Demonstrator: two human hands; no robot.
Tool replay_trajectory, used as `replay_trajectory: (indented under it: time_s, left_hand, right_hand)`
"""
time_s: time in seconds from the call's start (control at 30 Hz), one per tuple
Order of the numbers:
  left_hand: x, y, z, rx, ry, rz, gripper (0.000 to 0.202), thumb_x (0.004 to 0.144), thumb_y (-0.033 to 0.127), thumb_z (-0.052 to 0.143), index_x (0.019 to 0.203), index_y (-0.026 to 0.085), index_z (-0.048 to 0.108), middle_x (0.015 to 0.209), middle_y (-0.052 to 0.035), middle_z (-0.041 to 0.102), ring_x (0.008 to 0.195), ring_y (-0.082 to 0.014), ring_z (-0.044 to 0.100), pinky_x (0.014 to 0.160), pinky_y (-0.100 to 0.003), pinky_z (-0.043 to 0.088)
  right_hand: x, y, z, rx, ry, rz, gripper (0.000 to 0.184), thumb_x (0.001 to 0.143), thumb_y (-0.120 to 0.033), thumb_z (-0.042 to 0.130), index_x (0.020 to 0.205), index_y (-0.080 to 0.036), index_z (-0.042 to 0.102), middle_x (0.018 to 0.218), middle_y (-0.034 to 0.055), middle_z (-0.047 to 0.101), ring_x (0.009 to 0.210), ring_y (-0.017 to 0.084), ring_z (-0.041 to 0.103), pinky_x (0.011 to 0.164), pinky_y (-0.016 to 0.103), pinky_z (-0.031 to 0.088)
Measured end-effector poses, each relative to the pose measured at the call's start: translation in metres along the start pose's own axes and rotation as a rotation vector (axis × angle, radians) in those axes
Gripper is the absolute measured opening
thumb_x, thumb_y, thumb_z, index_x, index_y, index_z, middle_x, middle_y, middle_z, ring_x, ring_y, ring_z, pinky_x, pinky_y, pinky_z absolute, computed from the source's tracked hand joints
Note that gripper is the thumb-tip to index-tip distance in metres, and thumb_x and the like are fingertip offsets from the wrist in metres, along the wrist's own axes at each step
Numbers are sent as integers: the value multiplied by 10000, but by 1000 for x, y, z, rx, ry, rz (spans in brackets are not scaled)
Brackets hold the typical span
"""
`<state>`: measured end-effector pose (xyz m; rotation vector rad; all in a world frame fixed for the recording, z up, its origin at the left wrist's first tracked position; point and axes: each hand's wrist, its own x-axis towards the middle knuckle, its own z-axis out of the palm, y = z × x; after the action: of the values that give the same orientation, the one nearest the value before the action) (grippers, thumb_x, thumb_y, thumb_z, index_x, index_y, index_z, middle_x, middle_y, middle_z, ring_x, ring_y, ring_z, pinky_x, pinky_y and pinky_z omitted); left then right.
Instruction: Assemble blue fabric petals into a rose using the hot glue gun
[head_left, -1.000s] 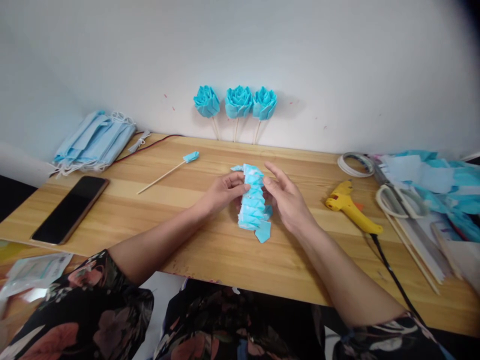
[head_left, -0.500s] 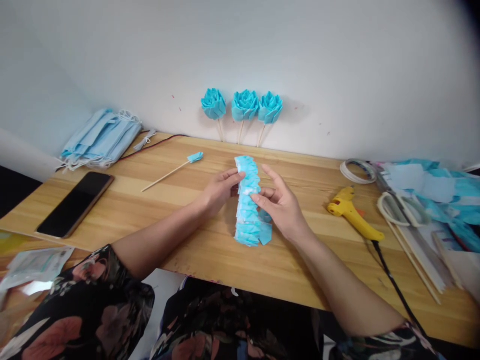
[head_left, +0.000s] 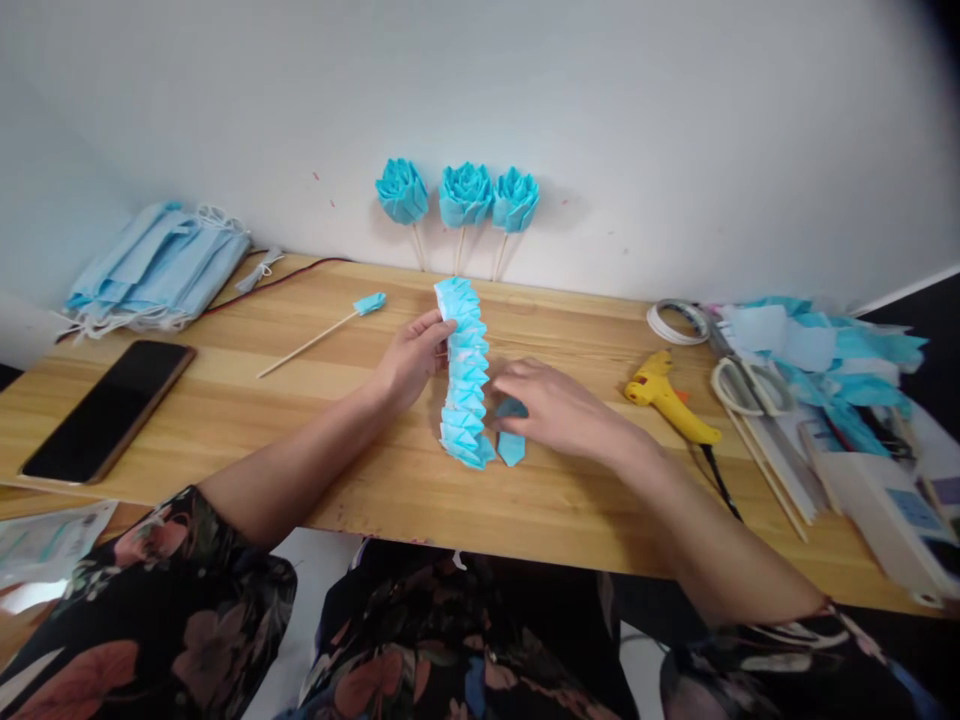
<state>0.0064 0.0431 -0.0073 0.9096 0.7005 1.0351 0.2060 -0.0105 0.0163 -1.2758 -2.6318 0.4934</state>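
My left hand (head_left: pixel 415 358) is closed on the upper left edge of a long strip of overlapping pointed blue petals (head_left: pixel 468 372), thumb on its face. The strip hangs lengthwise toward me above the wooden table. To its right, my right hand (head_left: pixel 551 403) is apart from the strip, fingers loosely bent and spread with nothing visible in them. Just under it lie loose blue petal pieces (head_left: pixel 512 447), partly covered by the fingers. Left of my left hand, a thin wooden stick with a small blue folded tip (head_left: pixel 369 303) rests on the table.
Three blue flowers (head_left: pixel 466 196) on sticks lean against the wall. Face masks (head_left: pixel 161 265) and a phone (head_left: pixel 109 410) lie at left. At right are a yellow glue gun (head_left: pixel 670 400), a tape roll (head_left: pixel 677 323), scissors (head_left: pixel 751 387) and blue scraps (head_left: pixel 817 340).
My right hand has let go of the strip and moved right of it, over the loose pieces. My left hand still holds the strip, now turned to show its pointed edges. The view has shifted right.
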Motion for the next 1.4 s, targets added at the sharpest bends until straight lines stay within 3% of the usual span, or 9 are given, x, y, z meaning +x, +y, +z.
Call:
replay_trajectory:
  time_s: [0.17, 0.3, 0.4, 0.5, 0.7, 0.87, 1.0, 1.13, 1.4]
  left_hand:
    - [-2, 1, 3, -10, -31, 12, 274, 782, 325, 679, 968, 126, 649, 860, -65, 706, 709, -149, 656, 659, -260, 518]
    - [-5, -1, 5, 26, -89, 43, 318, 804, 369, 679, 1035, 151, 660, 905, -57, 700, 748, -150, 651, 692, -270, 520]
    - [-7, -4, 5, 102, -130, 69, 326, 815, 390, 683, 1060, 175, 670, 900, -38, 688, 760, -139, 634, 703, -258, 508]
    - [-9, -6, 5, 191, -183, 71, 337, 838, 420, 662, 1075, 180, 677, 873, -33, 677, 748, -130, 615, 689, -244, 487]
    - [-12, -4, 7, 337, -255, 108, 378, 847, 459, 644, 1084, 167, 682, 890, -45, 678, 741, -128, 592, 668, -236, 457]
    - [-12, -1, 9, 447, -292, 84, 444, 831, 562, 608, 803, 123, 669, 726, -36, 625, 646, -120, 554, 628, -252, 452]
    - [-8, -2, 8, 420, -181, 83, 482, 811, 606, 595, 764, 128, 632, 696, -32, 615, 635, -128, 571, 630, -262, 471]
    - [-5, -5, 7, 389, -121, 126, 382, 733, 487, 722, 710, 135, 575, 648, 7, 574, 595, -88, 518, 605, -225, 435]
    - [-9, -10, 9, 481, -197, 147, 332, 753, 402, 707, 657, 135, 535, 615, 29, 501, 575, -68, 455, 567, -212, 368]
  right_hand:
    - [-32, 20, -13, -5, -70, -29, 122, 875, -188, 578, 830, -216, 688, 929, 85, 660, 922, 258, 606, 806, 399, 466]
    - [-50, 47, -32, 54, 161, 177, 193, 895, -287, 540, 852, -249, 724, 898, 78, 718, 894, 294, 654, 832, 471, 473]
    - [-40, 45, -31, 273, 345, 324, 286, 939, -402, 512, 1108, -269, 700, 1131, 74, 721, 1037, 290, 666, 904, 478, 490]
    - [-14, 34, -18, 503, 466, 333, 387, 949, -503, 497, 1210, -270, 663, 1229, 63, 692, 1168, 270, 625, 1023, 471, 445]
    - [26, 17, -1, 976, 605, 240, 479, 883, -619, 549, 1107, -225, 705, 987, 51, 721, 921, 202, 666, 875, 360, 517]
    - [26, 5, 8, 1162, 629, 271, 322, 742, -481, 766, 935, -227, 719, 769, -13, 645, 699, 140, 584, 686, 268, 492]
    - [22, 2, 18, 1174, 629, 283, 293, 743, -437, 769, 930, -220, 708, 749, -17, 620, 674, 130, 552, 644, 252, 468]
    - [23, 0, 21, 1128, 602, 276, 287, 784, -463, 727, 933, -219, 694, 755, -13, 606, 680, 132, 541, 641, 252, 460]
    - [22, -1, 24, 815, 635, 312, 344, 804, -463, 673, 650, -195, 522, 591, -47, 446, 565, 103, 391, 531, 241, 328]
